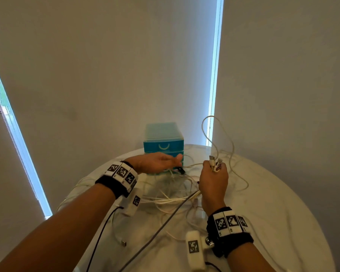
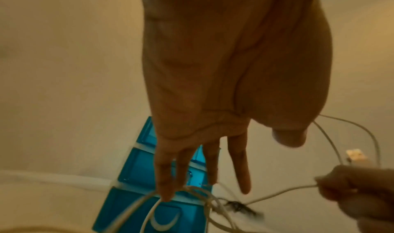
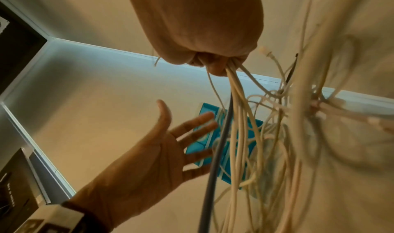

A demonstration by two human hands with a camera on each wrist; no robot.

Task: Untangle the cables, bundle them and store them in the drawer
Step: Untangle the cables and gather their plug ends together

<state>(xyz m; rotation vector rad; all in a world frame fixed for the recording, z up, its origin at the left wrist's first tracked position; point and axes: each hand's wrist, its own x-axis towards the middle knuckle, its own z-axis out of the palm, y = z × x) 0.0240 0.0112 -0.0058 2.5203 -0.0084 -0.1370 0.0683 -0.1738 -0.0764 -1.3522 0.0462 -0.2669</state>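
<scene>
Gripping a gathered bunch of cable ends in a closed fist, my right hand [image 1: 214, 179] is raised above the table [image 1: 273, 203], with several plugs [image 1: 214, 163] standing up out of the top of the fist. From below that fist the white cables [image 3: 241, 118] and one grey cable [image 3: 221, 135] hang down and spread into a loose tangle [image 1: 175, 193] on the table beneath and between both hands. One pale cable loop [image 1: 214, 134] arcs up above the right hand. My left hand [image 1: 157, 161] is held open, fingers straight and spread, palm turned toward the right hand; in the left wrist view a white strand crosses its fingertips [image 2: 166, 194], though I cannot tell whether they touch it. Just beyond the left hand's fingers stands the blue drawer unit [image 1: 163, 142], its drawers appearing closed, near the far edge of the table. A small black connector [image 1: 180, 170] lies just beside the left fingertips.
</scene>
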